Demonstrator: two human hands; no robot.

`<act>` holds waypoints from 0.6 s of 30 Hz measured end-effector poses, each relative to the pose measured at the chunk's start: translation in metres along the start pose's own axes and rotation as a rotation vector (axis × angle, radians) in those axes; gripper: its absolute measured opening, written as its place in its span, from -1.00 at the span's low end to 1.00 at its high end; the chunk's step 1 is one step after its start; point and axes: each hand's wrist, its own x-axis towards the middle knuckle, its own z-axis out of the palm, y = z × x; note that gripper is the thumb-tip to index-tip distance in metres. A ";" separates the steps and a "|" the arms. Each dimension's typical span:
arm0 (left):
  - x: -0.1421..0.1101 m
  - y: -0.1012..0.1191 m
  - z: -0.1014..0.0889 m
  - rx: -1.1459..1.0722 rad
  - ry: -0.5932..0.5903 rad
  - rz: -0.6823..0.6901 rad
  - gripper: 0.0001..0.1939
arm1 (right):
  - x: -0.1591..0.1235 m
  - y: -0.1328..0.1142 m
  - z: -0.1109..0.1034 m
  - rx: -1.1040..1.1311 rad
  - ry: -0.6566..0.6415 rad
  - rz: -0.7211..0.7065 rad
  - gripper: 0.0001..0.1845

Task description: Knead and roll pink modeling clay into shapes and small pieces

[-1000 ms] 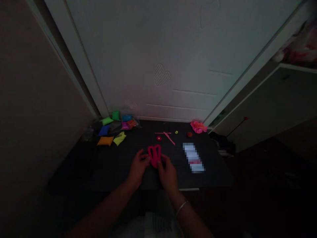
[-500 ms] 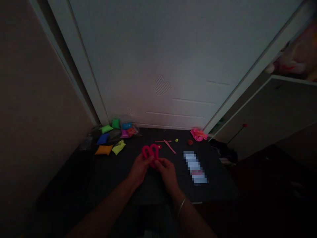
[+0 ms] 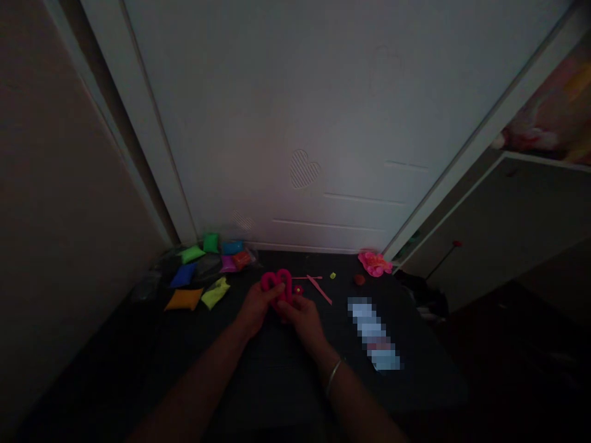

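Observation:
Between both hands is a deep pink looped piece (image 3: 285, 278), two thick rounded loops side by side like the top of a heart; it looks like modelling clay. My left hand (image 3: 255, 307) pinches its left side, thumb across the front. At its lower right, my right hand (image 3: 301, 317) grips it with fingers curled, covering the bottom. Just behind the right hand lies a small pink flower shape (image 3: 298, 290) with a yellow centre. Beyond it rest a thin pink stick tool (image 3: 308, 278) and a flat pink modelling tool (image 3: 320, 289), crossing near one end.
Coloured packets, among them an orange packet (image 3: 183, 299) and a yellow packet (image 3: 215, 293), lie at the dark table's left. Rightward are a small yellow bit (image 3: 333, 275), a reddish-brown lump (image 3: 359, 280), a pink ruffled object (image 3: 375, 264) and a blurred-out phone-like rectangle (image 3: 375, 335). A white panel (image 3: 295, 111) stands behind.
The view has tilted up slightly, so the table things sit lower. My right fingers have shifted left across the pink piece's lower part. Both hands keep hold of it.

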 end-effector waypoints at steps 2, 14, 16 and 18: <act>0.000 -0.002 -0.001 -0.001 0.003 0.006 -0.74 | 0.000 0.004 -0.001 0.015 0.008 0.008 -0.70; 0.000 0.008 -0.005 -0.149 -0.103 0.013 -0.63 | -0.005 0.003 -0.003 0.046 0.024 0.027 -0.74; 0.001 0.009 -0.006 -0.155 -0.088 0.016 -0.65 | -0.005 0.002 -0.003 0.033 0.018 0.025 -0.75; 0.002 0.007 -0.005 -0.160 -0.073 0.043 -0.69 | -0.005 0.002 -0.002 0.027 0.006 0.016 -0.76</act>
